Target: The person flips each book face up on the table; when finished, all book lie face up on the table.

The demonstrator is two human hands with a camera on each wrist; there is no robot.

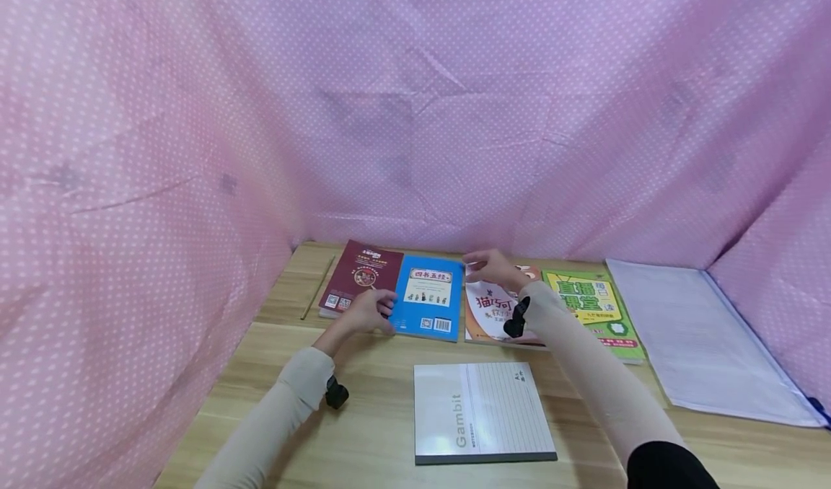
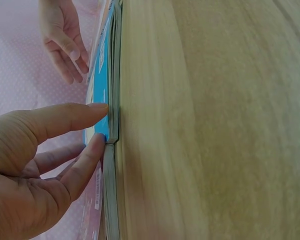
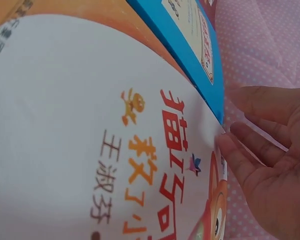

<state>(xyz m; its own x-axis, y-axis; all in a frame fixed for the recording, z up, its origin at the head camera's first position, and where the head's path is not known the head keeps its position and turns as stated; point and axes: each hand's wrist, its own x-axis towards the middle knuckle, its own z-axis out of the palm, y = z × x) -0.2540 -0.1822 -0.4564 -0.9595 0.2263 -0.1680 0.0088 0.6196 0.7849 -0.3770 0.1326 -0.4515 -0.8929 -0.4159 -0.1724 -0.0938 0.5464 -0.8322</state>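
Observation:
A row of books lies along the back of the wooden table (image 1: 363, 431). My left hand (image 1: 371, 312) rests at the near left corner of the blue book (image 1: 425, 298), where it meets the maroon book (image 1: 357, 272). In the left wrist view its straight thumb and forefinger (image 2: 87, 162) touch that blue book (image 2: 102, 80) at the corner. My right hand (image 1: 492, 267) hovers with relaxed fingers at the far edge of the white-and-orange book (image 1: 493, 314), beside the blue book's far right corner (image 3: 190, 35). It holds nothing in the right wrist view (image 3: 270, 165).
A grey Gambit notebook (image 1: 480, 413) lies near the front. A green-and-yellow book (image 1: 594, 309) and a clear plastic folder (image 1: 701, 337) lie to the right. A thin stick (image 1: 318, 287) lies left of the maroon book. Pink dotted cloth (image 1: 415, 114) walls the table.

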